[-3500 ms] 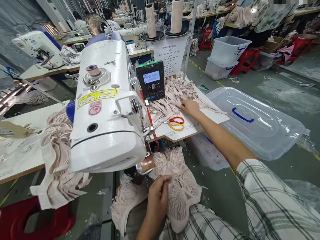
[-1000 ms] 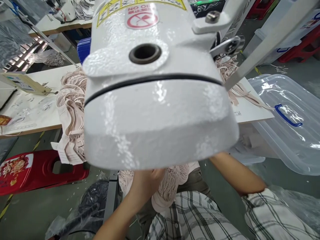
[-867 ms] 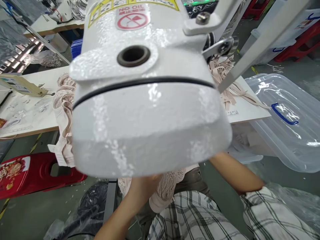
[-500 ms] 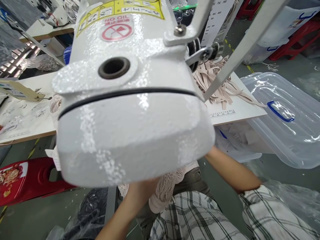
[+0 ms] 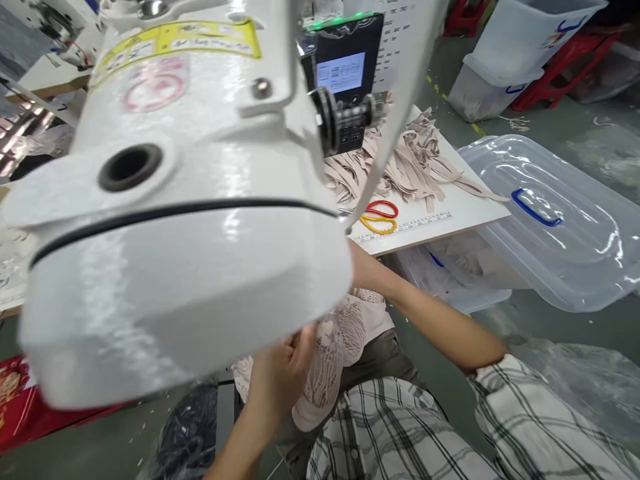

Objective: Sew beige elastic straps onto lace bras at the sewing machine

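A white sewing machine head point(image 5: 190, 287) fills the left and middle of the view, close to the camera. Below its lower edge, my left hand point(image 5: 285, 363) is closed, thumb and fingers pinching the edge of a pale pink lace garment point(image 5: 325, 377) with rounded, cup-like parts. The garment hangs over my lap, and its upper part disappears behind the machine. My right hand point(image 5: 364, 267) reaches in at the table's front edge; only the wrist area shows, since the machine head covers its fingers.
Scissors point(image 5: 379, 230) with red and yellow handles lie by a printed ruler strip point(image 5: 415, 225) on the table. Beige fabric strips point(image 5: 400, 167) are heaped behind them. A lit control panel point(image 5: 345, 73) stands further back. At the right is a clear plastic lid point(image 5: 565, 247) with blue clips.
The machine has shifted left in view, uncovering the control panel and scissors. More of my left hand and the lace shows. My right forearm has moved up and left towards the table edge.
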Tool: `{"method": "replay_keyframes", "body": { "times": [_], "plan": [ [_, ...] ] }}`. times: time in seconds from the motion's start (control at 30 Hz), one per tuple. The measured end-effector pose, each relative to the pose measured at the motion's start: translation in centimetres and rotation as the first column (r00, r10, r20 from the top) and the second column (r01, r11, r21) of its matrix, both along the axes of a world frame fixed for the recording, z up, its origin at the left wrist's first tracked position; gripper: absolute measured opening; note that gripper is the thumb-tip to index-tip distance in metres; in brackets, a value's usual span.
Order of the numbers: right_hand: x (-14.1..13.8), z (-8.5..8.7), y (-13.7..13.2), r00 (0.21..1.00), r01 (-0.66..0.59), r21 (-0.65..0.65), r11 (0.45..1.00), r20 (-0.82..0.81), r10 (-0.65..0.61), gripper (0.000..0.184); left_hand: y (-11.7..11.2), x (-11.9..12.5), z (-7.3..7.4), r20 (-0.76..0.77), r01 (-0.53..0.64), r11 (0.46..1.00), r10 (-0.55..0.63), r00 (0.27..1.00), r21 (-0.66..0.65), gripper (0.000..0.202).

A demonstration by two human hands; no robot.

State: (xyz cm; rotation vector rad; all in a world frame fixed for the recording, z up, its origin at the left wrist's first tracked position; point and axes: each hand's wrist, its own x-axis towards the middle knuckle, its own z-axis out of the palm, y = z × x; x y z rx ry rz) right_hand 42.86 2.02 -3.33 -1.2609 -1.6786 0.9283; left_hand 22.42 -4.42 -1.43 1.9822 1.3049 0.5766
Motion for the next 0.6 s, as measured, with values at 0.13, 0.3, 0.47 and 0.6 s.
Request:
{"method": "replay_keyframes", "body": {
  "times": [0.13, 0.3, 0.47, 0.6],
  "plan": [
    [-0.1, 0.2, -0.1, 0.998, -0.038, 0.026, 0.999, -0.04, 0.039, 0.015, -0.3, -0.4, -0.5, 0.005, 0.02, 0.99, -0.021, 1.0, 0.138, 0.03],
    [-0.6, -0.4, -0.1, 0.997, 0.011, 0.052, 0.999, -0.072, -0.007, 0.016, -0.3, -0.8, -0.8, -0.054, 0.048, 0.959, -0.035, 0.998, 0.279, 0.028],
    [-1.0, -0.6, -0.1, 0.996, 0.041, 0.076, 0.996, -0.077, -0.035, 0.016, -0.3, -1.0, -0.7, -0.078, 0.016, 0.928, 0.014, 0.997, 0.372, 0.026],
    [-1.0, -0.4, -0.1, 0.997, 0.043, 0.085, 0.995, -0.067, -0.037, 0.012, -0.3, -1.0, -1.0, -0.047, 0.003, 0.913, 0.018, 0.999, 0.409, 0.025]
  ]
}}
